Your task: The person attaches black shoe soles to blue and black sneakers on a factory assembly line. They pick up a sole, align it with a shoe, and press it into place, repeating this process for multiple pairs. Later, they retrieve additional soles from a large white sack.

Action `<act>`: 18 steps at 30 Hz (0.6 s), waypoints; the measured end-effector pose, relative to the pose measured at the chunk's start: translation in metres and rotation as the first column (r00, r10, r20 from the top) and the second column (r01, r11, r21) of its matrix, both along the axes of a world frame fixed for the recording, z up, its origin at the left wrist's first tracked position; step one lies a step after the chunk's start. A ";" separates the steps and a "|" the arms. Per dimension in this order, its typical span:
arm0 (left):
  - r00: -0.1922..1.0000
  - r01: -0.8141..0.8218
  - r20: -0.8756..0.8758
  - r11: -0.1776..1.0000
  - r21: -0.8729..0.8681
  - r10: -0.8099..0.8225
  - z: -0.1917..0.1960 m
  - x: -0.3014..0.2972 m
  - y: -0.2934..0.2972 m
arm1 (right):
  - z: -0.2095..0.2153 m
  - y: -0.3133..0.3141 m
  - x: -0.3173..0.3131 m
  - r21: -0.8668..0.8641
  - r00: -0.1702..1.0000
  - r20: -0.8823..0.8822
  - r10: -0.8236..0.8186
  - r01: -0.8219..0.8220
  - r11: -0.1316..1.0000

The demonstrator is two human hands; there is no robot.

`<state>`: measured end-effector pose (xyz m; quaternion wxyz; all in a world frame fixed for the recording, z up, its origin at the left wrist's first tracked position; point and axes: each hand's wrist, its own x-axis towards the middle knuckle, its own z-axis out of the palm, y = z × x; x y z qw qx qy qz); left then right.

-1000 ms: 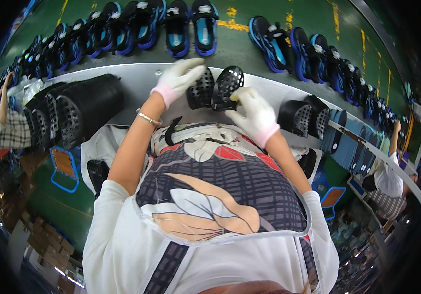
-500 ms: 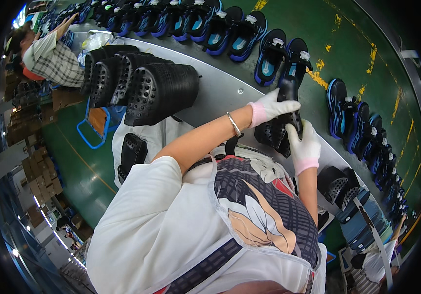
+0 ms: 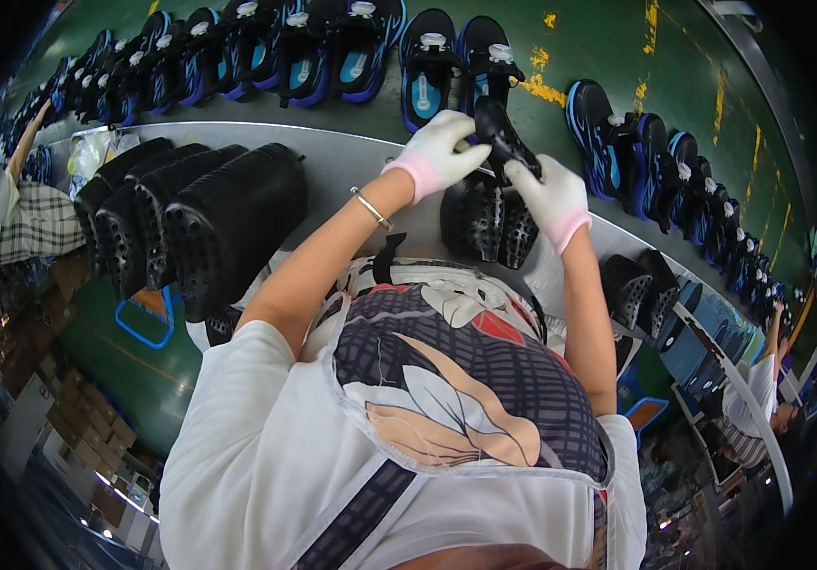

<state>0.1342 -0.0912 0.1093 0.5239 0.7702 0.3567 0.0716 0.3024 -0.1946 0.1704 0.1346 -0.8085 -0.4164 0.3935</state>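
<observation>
Both hands (image 3: 494, 171) apparently grip black shoe (image 3: 502, 138).

This is a shoe factory line: a long green conveyor belt (image 3: 617, 57) carries a row of black-and-blue shoes (image 3: 427, 62), stacks of black studded soles (image 3: 209, 214) lie on the grey counter (image 3: 342, 161), and other workers (image 3: 9, 214) stand along it.
</observation>
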 end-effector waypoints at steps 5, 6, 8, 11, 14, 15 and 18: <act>0.984 0.028 0.161 0.951 0.307 -0.081 -0.024 0.010 -0.007 | 0.000 0.053 0.029 -0.108 0.980 -0.019 0.197 -0.197 0.974; 0.994 0.106 0.007 0.947 0.304 -0.113 -0.025 0.016 -0.004 | -0.010 0.063 0.031 -0.117 0.977 0.033 0.209 -0.204 0.972; 0.970 0.191 -0.200 0.946 0.262 -0.141 -0.032 0.027 0.004 | -0.019 0.087 0.027 -0.181 0.967 0.084 0.239 -0.221 0.958; 0.966 0.171 -0.231 0.958 0.231 -0.116 -0.058 0.040 0.011 | -0.029 0.109 -0.001 -0.227 0.917 0.304 0.259 -0.194 0.954; 0.919 0.107 -0.380 0.994 -0.011 -0.103 -0.051 0.054 0.022 | -0.046 0.126 -0.020 -0.333 0.913 0.315 0.261 -0.151 0.931; 0.889 0.041 -0.448 0.990 -0.134 -0.097 -0.045 0.055 0.024 | -0.046 0.132 -0.021 -0.374 0.914 0.278 0.296 -0.181 0.909; 0.869 0.036 -0.482 0.986 -0.165 -0.112 -0.036 0.055 0.032 | -0.069 0.146 -0.019 -0.366 0.915 0.311 0.256 -0.133 0.921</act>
